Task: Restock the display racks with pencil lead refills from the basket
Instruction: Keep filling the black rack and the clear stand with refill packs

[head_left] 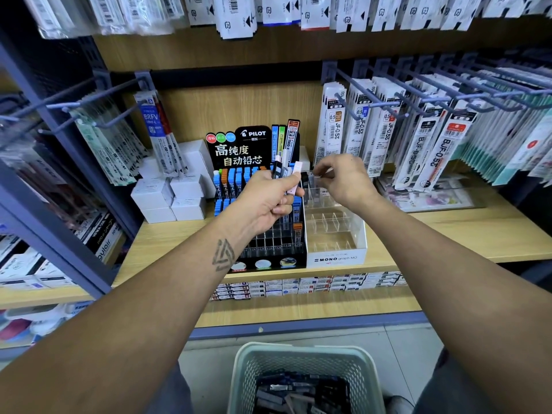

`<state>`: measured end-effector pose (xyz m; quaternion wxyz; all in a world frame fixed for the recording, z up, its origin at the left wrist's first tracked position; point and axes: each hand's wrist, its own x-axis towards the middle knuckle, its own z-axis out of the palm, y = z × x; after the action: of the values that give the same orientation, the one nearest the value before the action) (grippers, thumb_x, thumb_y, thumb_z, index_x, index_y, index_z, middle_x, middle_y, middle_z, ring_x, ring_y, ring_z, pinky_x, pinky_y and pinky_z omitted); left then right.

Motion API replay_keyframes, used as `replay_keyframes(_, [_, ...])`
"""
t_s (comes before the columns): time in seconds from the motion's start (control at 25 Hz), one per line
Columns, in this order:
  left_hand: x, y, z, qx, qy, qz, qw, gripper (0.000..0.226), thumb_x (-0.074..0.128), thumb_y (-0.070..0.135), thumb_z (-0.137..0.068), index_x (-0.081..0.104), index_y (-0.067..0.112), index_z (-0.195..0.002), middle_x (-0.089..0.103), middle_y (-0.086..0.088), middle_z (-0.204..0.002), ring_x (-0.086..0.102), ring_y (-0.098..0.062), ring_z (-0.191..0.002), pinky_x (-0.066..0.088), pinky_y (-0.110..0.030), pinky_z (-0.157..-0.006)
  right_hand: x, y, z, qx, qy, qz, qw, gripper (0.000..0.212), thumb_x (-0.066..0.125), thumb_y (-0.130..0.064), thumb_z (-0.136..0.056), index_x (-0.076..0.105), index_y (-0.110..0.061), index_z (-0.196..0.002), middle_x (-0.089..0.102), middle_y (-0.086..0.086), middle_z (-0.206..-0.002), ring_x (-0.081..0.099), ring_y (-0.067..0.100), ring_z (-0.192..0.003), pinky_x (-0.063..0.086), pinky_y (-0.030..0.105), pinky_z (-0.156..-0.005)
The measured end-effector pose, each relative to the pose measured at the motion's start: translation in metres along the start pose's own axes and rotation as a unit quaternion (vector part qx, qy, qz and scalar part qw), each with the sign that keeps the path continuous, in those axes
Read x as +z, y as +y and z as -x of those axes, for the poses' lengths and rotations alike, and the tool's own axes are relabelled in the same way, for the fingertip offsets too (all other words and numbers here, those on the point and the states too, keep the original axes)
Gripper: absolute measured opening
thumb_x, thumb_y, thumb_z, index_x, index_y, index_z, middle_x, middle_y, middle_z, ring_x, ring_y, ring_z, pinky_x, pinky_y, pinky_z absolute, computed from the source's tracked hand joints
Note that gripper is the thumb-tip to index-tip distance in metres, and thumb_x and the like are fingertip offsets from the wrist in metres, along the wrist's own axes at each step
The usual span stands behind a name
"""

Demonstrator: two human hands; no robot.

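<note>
lead refills (pixel 291 171) fanned in left hand (pixel 265 201) grip

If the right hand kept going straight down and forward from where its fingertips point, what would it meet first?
Most likely the clear MONO rack: the right hand pinches something small just above its back compartments, beside a dark refill case. Depth is uncertain.
</note>
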<state>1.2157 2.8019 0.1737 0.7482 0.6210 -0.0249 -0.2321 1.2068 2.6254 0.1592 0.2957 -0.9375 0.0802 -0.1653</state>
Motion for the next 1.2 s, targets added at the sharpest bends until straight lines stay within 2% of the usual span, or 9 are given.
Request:
replay_keyframes(0.12, [0.001,0.0,0.001,-0.002,-0.004,0.0,1.0,0.025,0.06,0.007,-0.098,0.047,0.001,-0.118,0.061,-0.018,-0.078,0.034,-0.007,-0.041,0.023,-0.017,-0.033,0.002,0.002,0.002,0.0,0.0,0.032,0.999,0.018,0.071,-0.009,-0.09,0.074,-0.023,-0.101,0.072,-0.001,-0.097,0.068,0.018,-0.089,0.056,0.031,-0.088])
replay_keyframes(0.28, [0.001,-0.001,0.001,-0.001,-0.004,0.001,1.0,0.024,0.06,0.007,-0.098,0.048,0.001,-0.119,0.06,-0.017,-0.076,0.033,-0.007,-0.041,0.023,-0.017,-0.033,0.0,0.002,0.002,0.028,0.006,-0.014,0.999,0.024,0.07,-0.001,-0.089,0.073,-0.018,-0.105,0.071,-0.001,-0.095,0.067,0.015,-0.086,0.049,0.02,-0.082])
replay_keyframes(0.4, [0.001,-0.001,0.001,0.001,-0.002,0.001,1.0,0.029,0.06,0.007,-0.098,0.048,-0.002,-0.123,0.06,-0.017,-0.075,0.033,-0.007,-0.04,0.023,-0.017,-0.033,-0.001,-0.001,0.004,0.027,0.005,-0.028,0.999,0.025,0.07,-0.002,-0.089,0.072,-0.018,-0.108,0.071,0.0,-0.096,0.068,0.015,-0.087,0.047,0.018,-0.08])
replay_keyframes(0.64, [0.001,0.0,0.001,0.0,0.003,0.002,1.0,0.037,0.061,0.008,-0.098,0.044,-0.003,-0.128,0.061,-0.018,-0.079,0.033,-0.008,-0.042,0.024,-0.017,-0.033,0.004,-0.008,0.001,0.007,-0.011,0.022,1.0,0.042,0.074,-0.014,-0.088,0.066,-0.018,-0.129,0.068,0.003,-0.122,0.065,0.02,-0.103,0.047,0.026,-0.092])
replay_keyframes(0.84, [-0.002,0.0,-0.001,0.002,0.003,0.003,1.0,0.043,0.062,0.008,-0.098,0.04,-0.004,-0.133,0.061,-0.017,-0.078,0.033,-0.008,-0.042,0.024,-0.017,-0.032,0.008,-0.009,-0.004,0.026,-0.017,0.057,0.998,0.037,0.073,-0.013,-0.09,0.068,-0.015,-0.127,0.065,0.005,-0.125,0.062,0.023,-0.11,0.039,0.022,-0.086])
replay_keyframes(1.04, [-0.001,0.0,0.0,0.005,0.0,-0.002,1.0,0.045,0.062,0.008,-0.098,0.039,-0.005,-0.134,0.061,-0.017,-0.077,0.033,-0.008,-0.042,0.024,-0.018,-0.033,0.007,-0.008,-0.004,0.03,-0.025,0.024,0.999,0.033,0.072,-0.01,-0.09,0.071,-0.022,-0.121,0.07,0.004,-0.118,0.067,0.021,-0.103,0.05,0.026,-0.09])
replay_keyframes(1.2, [-0.001,0.0,0.0,0.003,0.0,-0.003,1.0,0.042,0.061,0.008,-0.098,0.041,-0.004,-0.133,0.061,-0.016,-0.077,0.032,-0.008,-0.042,0.024,-0.018,-0.033,0.003,-0.007,-0.005,0.037,-0.031,0.027,0.998,0.029,0.071,-0.008,-0.091,0.073,-0.026,-0.113,0.071,-0.001,-0.11,0.067,0.019,-0.096,0.052,0.027,-0.083])
